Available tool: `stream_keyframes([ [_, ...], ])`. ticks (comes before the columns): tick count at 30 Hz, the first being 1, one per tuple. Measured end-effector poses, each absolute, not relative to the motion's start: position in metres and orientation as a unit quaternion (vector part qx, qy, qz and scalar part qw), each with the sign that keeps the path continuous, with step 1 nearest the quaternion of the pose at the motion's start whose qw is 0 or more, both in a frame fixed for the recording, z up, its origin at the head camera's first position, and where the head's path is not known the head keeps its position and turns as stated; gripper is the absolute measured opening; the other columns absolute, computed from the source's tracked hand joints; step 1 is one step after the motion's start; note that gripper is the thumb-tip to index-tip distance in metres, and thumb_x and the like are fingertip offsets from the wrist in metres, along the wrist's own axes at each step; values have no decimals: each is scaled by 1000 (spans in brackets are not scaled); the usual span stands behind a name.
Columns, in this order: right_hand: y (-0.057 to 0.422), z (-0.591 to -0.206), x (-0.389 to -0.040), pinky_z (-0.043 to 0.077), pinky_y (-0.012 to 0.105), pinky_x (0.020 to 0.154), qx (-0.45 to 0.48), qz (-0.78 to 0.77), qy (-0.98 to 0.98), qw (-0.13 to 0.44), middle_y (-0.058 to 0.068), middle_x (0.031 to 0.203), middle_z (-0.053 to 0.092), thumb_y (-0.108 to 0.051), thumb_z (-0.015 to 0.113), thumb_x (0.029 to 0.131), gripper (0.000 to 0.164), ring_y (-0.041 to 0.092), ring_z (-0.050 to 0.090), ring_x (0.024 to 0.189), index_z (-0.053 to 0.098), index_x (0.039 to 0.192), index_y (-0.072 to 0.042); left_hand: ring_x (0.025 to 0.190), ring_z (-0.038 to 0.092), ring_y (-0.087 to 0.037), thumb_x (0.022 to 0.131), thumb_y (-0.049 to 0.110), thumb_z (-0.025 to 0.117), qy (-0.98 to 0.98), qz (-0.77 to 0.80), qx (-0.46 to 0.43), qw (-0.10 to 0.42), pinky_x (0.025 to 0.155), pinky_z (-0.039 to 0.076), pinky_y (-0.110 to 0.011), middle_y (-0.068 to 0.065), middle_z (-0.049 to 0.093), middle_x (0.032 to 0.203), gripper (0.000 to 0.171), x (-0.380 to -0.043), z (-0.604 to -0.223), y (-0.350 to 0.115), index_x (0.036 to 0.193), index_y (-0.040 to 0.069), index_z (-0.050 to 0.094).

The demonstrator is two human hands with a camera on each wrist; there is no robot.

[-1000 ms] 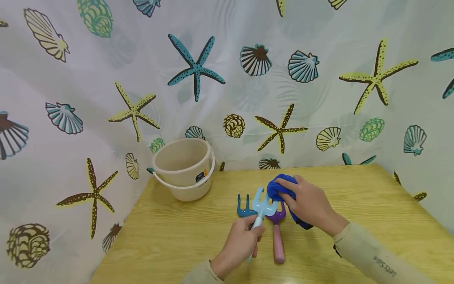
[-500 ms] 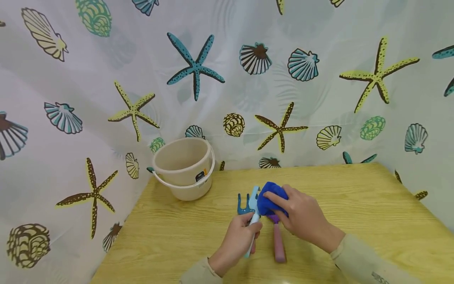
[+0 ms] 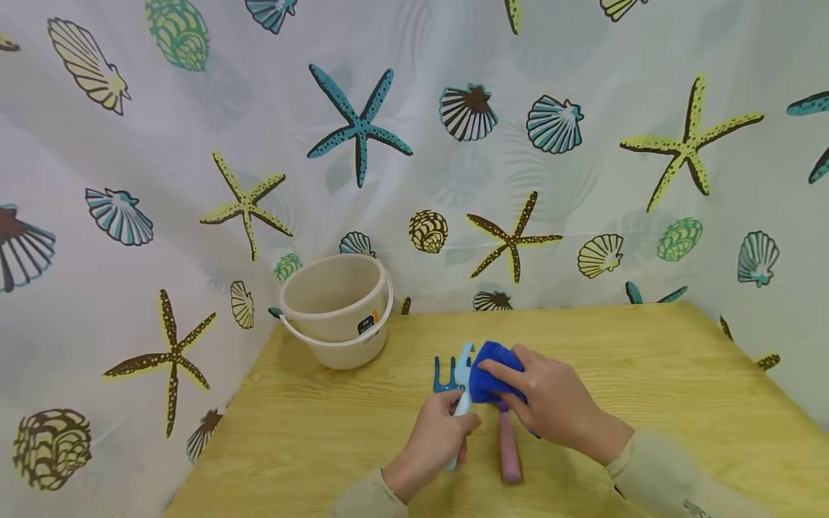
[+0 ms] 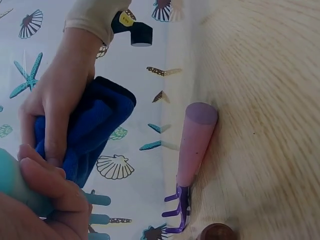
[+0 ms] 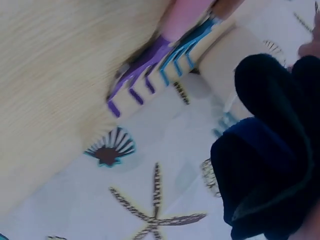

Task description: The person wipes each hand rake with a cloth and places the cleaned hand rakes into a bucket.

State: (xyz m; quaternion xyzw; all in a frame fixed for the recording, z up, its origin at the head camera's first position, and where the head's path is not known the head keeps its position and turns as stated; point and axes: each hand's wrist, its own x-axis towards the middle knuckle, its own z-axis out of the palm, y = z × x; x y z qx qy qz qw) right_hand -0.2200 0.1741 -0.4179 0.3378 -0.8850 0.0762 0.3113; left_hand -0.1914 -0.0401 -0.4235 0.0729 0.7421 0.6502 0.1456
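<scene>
Apparently wiping: short of the counter's [image 3: 622,374] far edge, the left hand [image 3: 432,437] clasps the light-blue garden fork [image 3: 463,373], the right hand [image 3: 553,392] the blue cloth [image 3: 495,375] at its head; next probably needs turning the fork.

A pale, lightly creased fabric [image 3: 466,43] walls in the back and both sides of a yellowish wood-grain tabletop [image 3: 654,381]. Its print scatters teal starfish [image 3: 360,128], yellow starfish [image 3: 689,150], brown starfish [image 3: 514,241], striped scallop shells [image 3: 555,124] and rounder spiral shells [image 3: 428,231] over fainter grey shapes. The light is soft, slightly lilac toward the left; the wood's true shade is hard to judge from the blurred right wrist view.
</scene>
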Motion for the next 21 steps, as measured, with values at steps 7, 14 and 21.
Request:
stream_keyframes([
  [7,171,-414,-217,60,38,63,336,68,-884,319,15,104,63,-27,85,80,51,22,66,78,69,128,-23,39,45,-12,85,2,63,751,639,79,146,38,39,-22,-4,56,78,39,-187,-420,-44,124,0,63],
  [14,192,-411,-249,57,40,58,226,106,-940,232,18,112,66,-27,71,93,40,22,65,75,67,132,-20,40,47,-9,85,2,65,760,628,79,150,39,39,-20,-4,62,81,40,-183,-417,-42,125,-4,61],
  [21,207,-403,-249,56,52,78,187,210,-945,169,20,131,64,-32,61,100,40,35,67,101,62,139,-20,41,46,-11,86,5,70,760,627,61,160,38,39,-21,-6,64,80,53,-187,-416,-43,135,6,49],
])
